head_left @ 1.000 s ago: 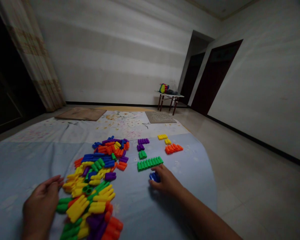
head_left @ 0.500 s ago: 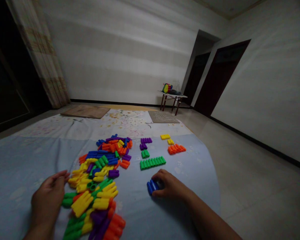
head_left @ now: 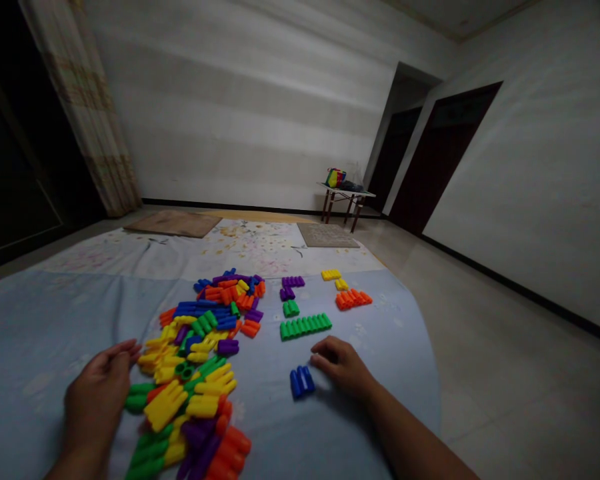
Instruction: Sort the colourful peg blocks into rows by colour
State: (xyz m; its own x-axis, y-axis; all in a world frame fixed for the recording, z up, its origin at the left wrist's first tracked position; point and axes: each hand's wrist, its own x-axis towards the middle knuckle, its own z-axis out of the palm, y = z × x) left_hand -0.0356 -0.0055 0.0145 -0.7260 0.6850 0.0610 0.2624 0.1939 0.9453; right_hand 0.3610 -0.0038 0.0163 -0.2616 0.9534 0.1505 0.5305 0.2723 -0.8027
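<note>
A blue plastic building block (head_left: 302,383) of joined tubes lies on the cloth, released, just left of my right hand (head_left: 345,368). That hand is open, its bent fingers apart and holding nothing. My left hand (head_left: 100,387) rests at the left edge of a heap of mixed blocks, fingers loosely extended by a yellow block (head_left: 153,360); I see nothing in it. Beyond the blue block lie a long green block row (head_left: 306,326), a small green block (head_left: 291,308), purple blocks (head_left: 293,282), yellow blocks (head_left: 331,275) and an orange row (head_left: 354,299).
The heap, with yellow blocks (head_left: 165,405) and orange blocks (head_left: 227,453), runs along the left-centre of the cloth-covered table (head_left: 380,407). A brown board (head_left: 175,223) and a grey mat (head_left: 328,235) lie at the far edge. A small table (head_left: 347,192) stands by the wall.
My right hand has let go of the blue block and drawn slightly away up and right. The block now sits a little nearer to me. My left hand has hardly moved.
</note>
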